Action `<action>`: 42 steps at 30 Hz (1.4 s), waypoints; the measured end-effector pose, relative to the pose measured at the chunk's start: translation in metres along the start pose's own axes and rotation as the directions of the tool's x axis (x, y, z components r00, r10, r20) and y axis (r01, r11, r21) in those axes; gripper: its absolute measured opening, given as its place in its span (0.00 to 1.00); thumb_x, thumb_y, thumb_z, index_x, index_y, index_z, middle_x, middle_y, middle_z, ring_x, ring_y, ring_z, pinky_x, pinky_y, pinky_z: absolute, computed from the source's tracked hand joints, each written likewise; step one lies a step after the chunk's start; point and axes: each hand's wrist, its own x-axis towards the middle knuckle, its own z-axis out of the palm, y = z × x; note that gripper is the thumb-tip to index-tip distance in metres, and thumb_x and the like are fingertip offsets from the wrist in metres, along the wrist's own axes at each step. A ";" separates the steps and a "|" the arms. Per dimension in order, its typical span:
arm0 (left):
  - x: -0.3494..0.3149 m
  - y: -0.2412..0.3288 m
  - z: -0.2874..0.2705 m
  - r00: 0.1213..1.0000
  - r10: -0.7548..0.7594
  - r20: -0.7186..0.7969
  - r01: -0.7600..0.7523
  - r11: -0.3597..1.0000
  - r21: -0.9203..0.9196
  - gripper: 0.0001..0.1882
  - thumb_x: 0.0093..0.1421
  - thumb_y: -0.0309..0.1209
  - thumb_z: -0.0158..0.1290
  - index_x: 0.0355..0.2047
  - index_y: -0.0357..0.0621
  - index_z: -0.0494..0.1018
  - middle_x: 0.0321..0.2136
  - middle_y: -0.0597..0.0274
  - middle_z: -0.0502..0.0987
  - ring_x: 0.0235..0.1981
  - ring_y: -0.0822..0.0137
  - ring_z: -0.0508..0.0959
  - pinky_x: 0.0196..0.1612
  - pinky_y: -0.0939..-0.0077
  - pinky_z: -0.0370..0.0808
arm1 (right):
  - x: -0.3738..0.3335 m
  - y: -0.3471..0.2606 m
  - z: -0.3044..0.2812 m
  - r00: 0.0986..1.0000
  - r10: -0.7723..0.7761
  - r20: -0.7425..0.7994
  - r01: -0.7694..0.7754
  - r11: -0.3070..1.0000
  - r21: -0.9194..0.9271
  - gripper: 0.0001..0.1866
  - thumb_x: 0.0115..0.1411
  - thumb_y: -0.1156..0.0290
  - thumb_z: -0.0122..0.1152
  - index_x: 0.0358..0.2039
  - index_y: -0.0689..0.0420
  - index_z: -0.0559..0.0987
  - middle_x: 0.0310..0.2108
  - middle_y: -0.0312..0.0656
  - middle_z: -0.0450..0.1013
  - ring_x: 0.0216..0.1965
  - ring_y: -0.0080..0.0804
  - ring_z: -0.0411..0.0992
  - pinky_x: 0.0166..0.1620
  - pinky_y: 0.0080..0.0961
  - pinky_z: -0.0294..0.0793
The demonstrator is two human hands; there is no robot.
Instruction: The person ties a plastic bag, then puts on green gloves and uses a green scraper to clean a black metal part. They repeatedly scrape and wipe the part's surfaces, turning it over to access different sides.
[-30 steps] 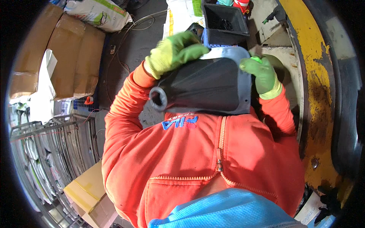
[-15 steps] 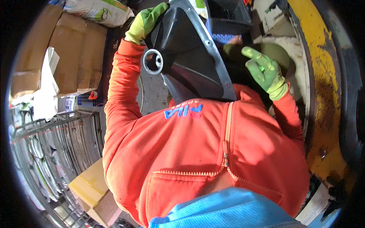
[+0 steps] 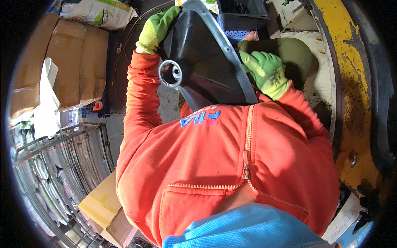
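Note:
A black plastic hopper (image 3: 209, 62), shaped like a pyramid with a round collar (image 3: 170, 73) at its narrow end, leans against my front with its collar toward the left. My left hand (image 3: 159, 29), in a green and yellow glove, is closed on the hopper's far left edge. My right hand (image 3: 264, 70), gloved the same way, is beside the hopper's right flange. Its fingers stretch toward that flange, with nothing visible in them. Whether the fingertips touch the flange I cannot tell.
Cardboard boxes (image 3: 68, 62) and a white sack (image 3: 99, 13) stand at the far left, above a metal rack (image 3: 78, 144) of sheets. An open carton (image 3: 103, 202) sits near left. A black bin (image 3: 244, 20) is ahead; a worn yellow metal beam (image 3: 351, 91) runs along the right.
My right hand has moved left and slightly nearer, from apart in the air to beside the hopper's flange. The hopper has shifted slightly right, still in my left hand.

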 end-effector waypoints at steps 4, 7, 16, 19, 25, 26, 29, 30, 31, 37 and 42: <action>0.013 0.011 0.010 1.000 -0.017 -0.013 0.018 0.999 0.036 0.22 0.59 0.45 0.51 0.36 0.35 0.76 0.26 0.60 0.78 0.30 0.76 0.73 0.36 0.79 0.69 | 0.039 0.020 0.021 0.975 0.004 -0.222 -0.005 1.000 -0.004 0.18 0.54 0.63 0.53 0.47 0.42 0.73 0.28 0.38 0.70 0.26 0.37 0.71 0.27 0.38 0.69; 0.025 0.014 0.017 0.997 -0.062 0.048 0.056 0.992 0.110 0.25 0.58 0.49 0.50 0.36 0.35 0.75 0.24 0.55 0.78 0.28 0.73 0.74 0.36 0.76 0.69 | 0.069 0.046 0.036 0.986 0.091 -0.143 -0.096 0.995 -0.023 0.16 0.56 0.64 0.51 0.46 0.42 0.73 0.28 0.38 0.71 0.27 0.39 0.73 0.28 0.39 0.71; 0.066 0.043 0.058 0.971 0.045 0.233 -0.080 0.986 0.143 0.21 0.59 0.46 0.49 0.34 0.38 0.77 0.25 0.53 0.78 0.26 0.69 0.76 0.33 0.74 0.71 | 0.158 0.143 0.084 0.975 0.170 0.146 -0.171 0.985 -0.007 0.17 0.59 0.59 0.45 0.48 0.47 0.71 0.38 0.47 0.72 0.40 0.48 0.71 0.41 0.39 0.70; 0.086 0.038 0.055 0.946 0.122 0.300 -0.182 0.967 0.179 0.21 0.58 0.46 0.51 0.34 0.37 0.77 0.25 0.53 0.78 0.26 0.69 0.76 0.33 0.74 0.71 | 0.159 0.188 0.099 0.875 0.361 0.324 -0.457 0.837 0.301 0.22 0.60 0.50 0.46 0.46 0.51 0.71 0.44 0.48 0.71 0.43 0.44 0.71 0.45 0.35 0.69; 0.074 -0.075 -0.031 0.999 -0.040 0.024 0.044 0.984 -0.173 0.17 0.61 0.36 0.48 0.42 0.33 0.73 0.37 0.63 0.77 0.36 0.73 0.75 0.43 0.80 0.70 | 0.049 0.307 0.093 0.136 0.970 0.200 -0.496 -0.108 0.862 0.05 0.48 0.76 0.55 0.28 0.56 0.73 0.17 0.34 0.66 0.12 0.22 0.61 0.14 0.19 0.61; 0.073 -0.098 -0.040 0.994 0.036 -0.102 -0.020 0.988 0.155 0.18 0.61 0.40 0.48 0.36 0.33 0.74 0.32 0.64 0.78 0.32 0.70 0.76 0.37 0.76 0.72 | 0.033 0.324 0.095 0.166 0.974 0.153 -0.559 -0.034 0.828 0.02 0.48 0.76 0.57 0.25 0.56 0.73 0.16 0.33 0.67 0.13 0.22 0.63 0.15 0.19 0.62; 0.060 -0.155 -0.034 0.772 -0.603 -0.203 0.473 0.757 -0.450 0.17 0.61 0.42 0.46 0.38 0.39 0.72 0.23 0.56 0.76 0.24 0.59 0.75 0.27 0.67 0.69 | 0.016 0.350 0.104 0.344 0.931 0.119 -0.463 0.058 0.885 0.06 0.48 0.72 0.63 0.27 0.57 0.76 0.18 0.31 0.70 0.17 0.21 0.66 0.22 0.18 0.65; 0.057 -0.168 -0.022 0.832 -0.411 -0.371 0.459 0.887 0.046 0.16 0.61 0.40 0.44 0.42 0.42 0.69 0.21 0.52 0.75 0.22 0.55 0.74 0.26 0.64 0.68 | 0.014 0.347 0.105 0.265 0.963 0.047 -0.528 0.105 0.842 0.09 0.46 0.73 0.65 0.30 0.58 0.76 0.23 0.32 0.71 0.22 0.21 0.67 0.27 0.19 0.66; 0.054 -0.178 -0.009 0.906 -0.118 -0.407 0.359 0.725 0.588 0.15 0.62 0.37 0.42 0.46 0.45 0.66 0.19 0.49 0.74 0.20 0.51 0.74 0.24 0.62 0.68 | 0.015 0.339 0.107 0.297 0.955 0.009 -0.495 0.146 0.857 0.12 0.46 0.73 0.66 0.32 0.59 0.75 0.25 0.33 0.71 0.24 0.22 0.67 0.30 0.21 0.67; 0.074 -0.209 0.081 0.660 -0.332 -0.674 0.678 0.650 0.344 0.10 0.63 0.34 0.36 0.39 0.44 0.64 0.21 0.54 0.75 0.22 0.52 0.74 0.26 0.59 0.69 | 0.029 0.247 0.131 0.699 0.641 -0.317 -0.506 0.757 0.414 0.10 0.52 0.67 0.60 0.32 0.58 0.72 0.30 0.40 0.72 0.34 0.33 0.70 0.40 0.31 0.70; 0.099 -0.208 0.113 0.667 -0.429 -0.609 0.548 0.837 0.010 0.17 0.54 0.31 0.47 0.43 0.43 0.58 0.23 0.44 0.76 0.27 0.45 0.77 0.29 0.54 0.73 | 0.097 0.276 0.247 0.815 0.418 0.402 -0.481 0.874 0.066 0.14 0.58 0.66 0.46 0.41 0.56 0.75 0.38 0.48 0.74 0.40 0.47 0.71 0.44 0.34 0.70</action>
